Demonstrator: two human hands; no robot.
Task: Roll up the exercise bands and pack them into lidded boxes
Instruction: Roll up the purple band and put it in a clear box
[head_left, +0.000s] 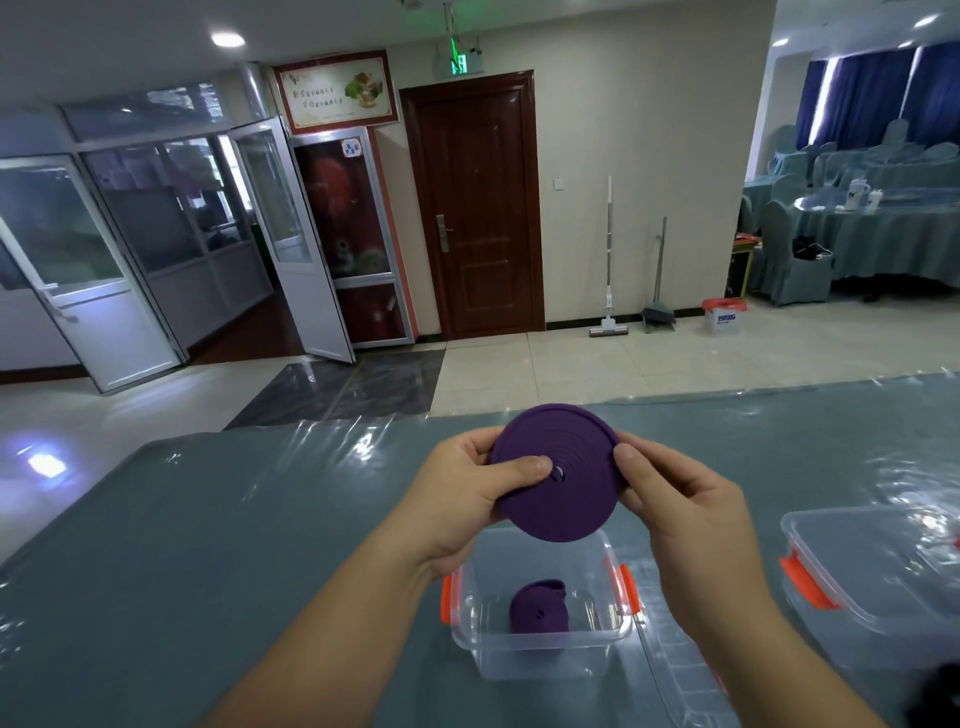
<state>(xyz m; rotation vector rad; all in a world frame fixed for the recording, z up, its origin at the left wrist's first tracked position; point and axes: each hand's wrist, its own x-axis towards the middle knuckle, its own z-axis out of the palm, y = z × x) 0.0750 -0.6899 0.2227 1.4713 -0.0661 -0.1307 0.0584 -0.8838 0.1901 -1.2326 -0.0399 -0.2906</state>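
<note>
Both forearms reach over an open clear box (540, 649) already holding one rolled purple band (537, 608). Above it, the left hand (467, 499) and right hand (680, 514) pinch a coiled purple band (566, 499) by its edges. Keeping pressure on the coil while lowering should stop it springing loose.

Head-worn view, facing forward and down, close above table (208, 519)
</note>
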